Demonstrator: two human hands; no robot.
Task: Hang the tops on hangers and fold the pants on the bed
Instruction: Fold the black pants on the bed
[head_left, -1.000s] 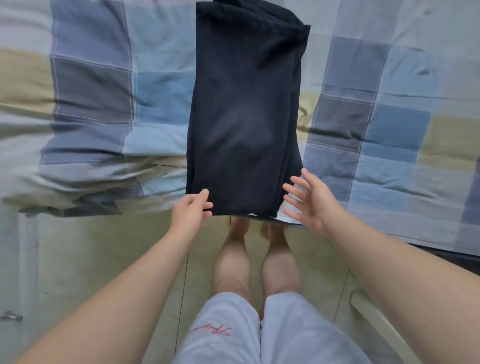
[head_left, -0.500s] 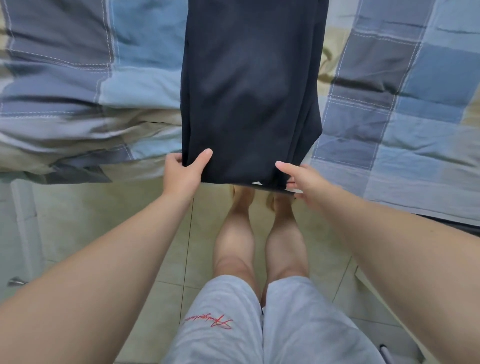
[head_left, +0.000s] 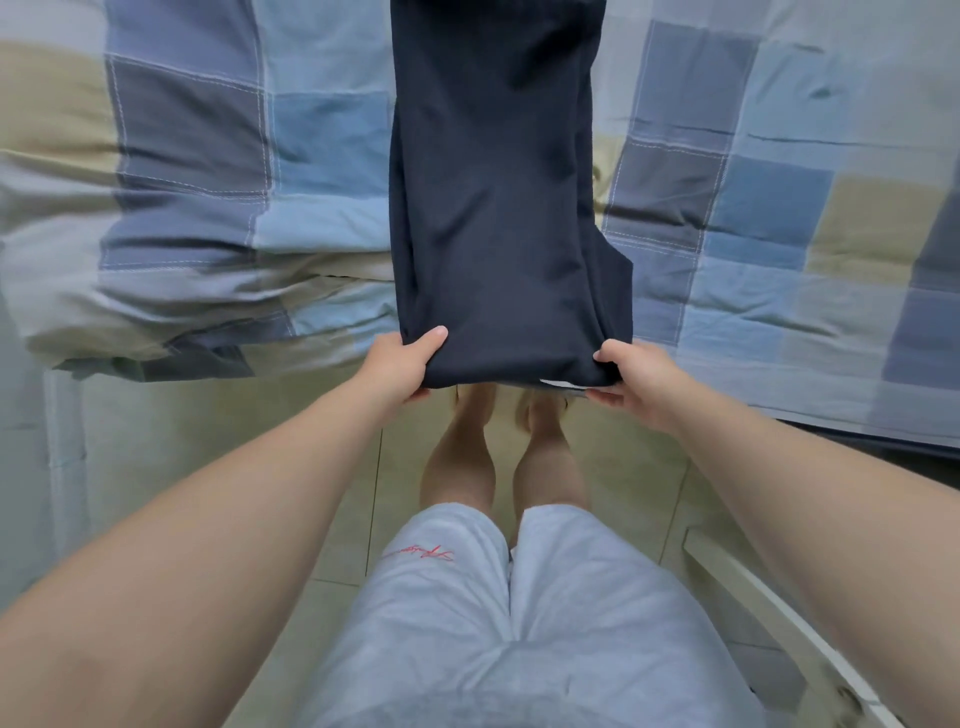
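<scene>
Pants (head_left: 493, 208) end at bed (head_left: 208, 182) edge

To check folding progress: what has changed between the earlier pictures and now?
The right hand, open beside the navy pants a second ago, now pinches their near right corner; the left hand stays at the near left corner, thumb now on top. The pants still lie on the patchwork quilt.

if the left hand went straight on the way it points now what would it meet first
The left hand grips the near corner of the folded dark navy pants, so it would likely meet that cloth first.
</scene>
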